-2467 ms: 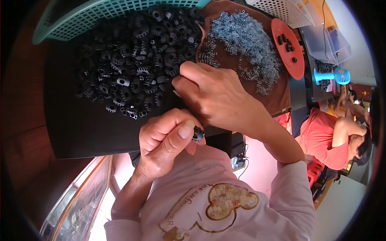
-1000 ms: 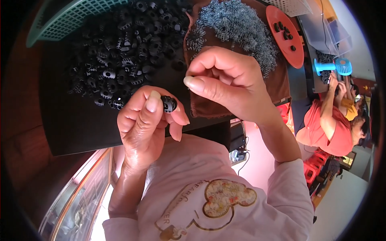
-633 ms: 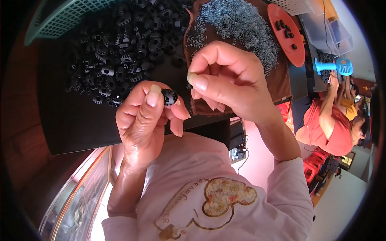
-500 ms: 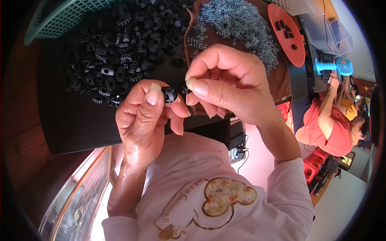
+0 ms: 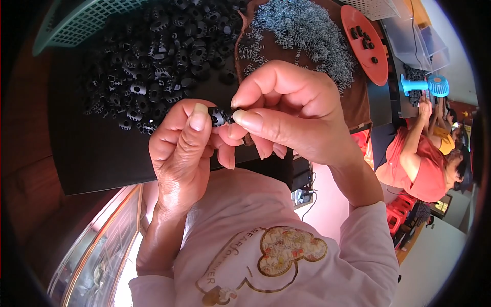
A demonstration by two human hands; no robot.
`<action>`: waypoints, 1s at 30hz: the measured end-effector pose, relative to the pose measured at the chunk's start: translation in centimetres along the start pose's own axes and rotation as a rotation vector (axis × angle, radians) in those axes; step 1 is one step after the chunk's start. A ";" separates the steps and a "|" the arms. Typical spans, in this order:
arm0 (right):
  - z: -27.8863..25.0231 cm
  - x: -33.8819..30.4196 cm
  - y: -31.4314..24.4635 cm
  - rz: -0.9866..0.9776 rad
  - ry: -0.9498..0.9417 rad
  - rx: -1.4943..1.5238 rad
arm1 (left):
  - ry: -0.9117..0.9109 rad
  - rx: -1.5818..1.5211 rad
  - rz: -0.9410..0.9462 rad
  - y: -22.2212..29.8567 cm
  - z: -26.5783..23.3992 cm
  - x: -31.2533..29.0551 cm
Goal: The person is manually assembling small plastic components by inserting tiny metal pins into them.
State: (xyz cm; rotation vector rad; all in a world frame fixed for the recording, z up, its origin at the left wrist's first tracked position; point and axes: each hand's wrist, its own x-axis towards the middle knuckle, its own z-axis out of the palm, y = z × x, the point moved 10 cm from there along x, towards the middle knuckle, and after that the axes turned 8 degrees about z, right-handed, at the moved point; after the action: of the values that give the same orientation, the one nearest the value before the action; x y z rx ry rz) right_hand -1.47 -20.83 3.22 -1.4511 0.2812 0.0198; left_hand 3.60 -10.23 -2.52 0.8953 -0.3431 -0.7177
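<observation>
Between the thumb and fingers of my left hand (image 5: 181,146) is a small black hair claw clip part (image 5: 219,117) with cut-out holes. My right hand (image 5: 294,105) pinches a tiny dark piece, mostly hidden by its thumb and fingertip, right against the clip part's right end. I cannot tell whether that piece is a spring or another clip half. Beyond my left hand lies a large heap of black claw clip parts (image 5: 153,64). Past my right hand, a pile of small metal springs (image 5: 307,33) covers part of a brown cloth (image 5: 358,105).
A red oval plate (image 5: 377,75) with several black clips stands at the far right. A green basket (image 5: 89,23) is at the far left, on the black table (image 5: 97,163). A blue fan (image 5: 437,85) and a co-worker in a red shirt (image 5: 417,166) are at the right.
My right hand has moved slightly left, bringing its pinched piece up to the clip part. The clip part has turned a little in my left fingers.
</observation>
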 end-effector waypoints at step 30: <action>0.7 -1.1 -0.4 -0.173 0.063 -0.173 | -0.006 0.207 0.067 0.7 0.5 -0.6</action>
State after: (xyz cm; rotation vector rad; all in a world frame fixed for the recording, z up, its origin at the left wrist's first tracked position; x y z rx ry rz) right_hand -2.33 -19.99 3.85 -1.6457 0.2082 -0.1445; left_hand 3.18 -9.83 -1.69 1.0724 -0.4564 -0.6308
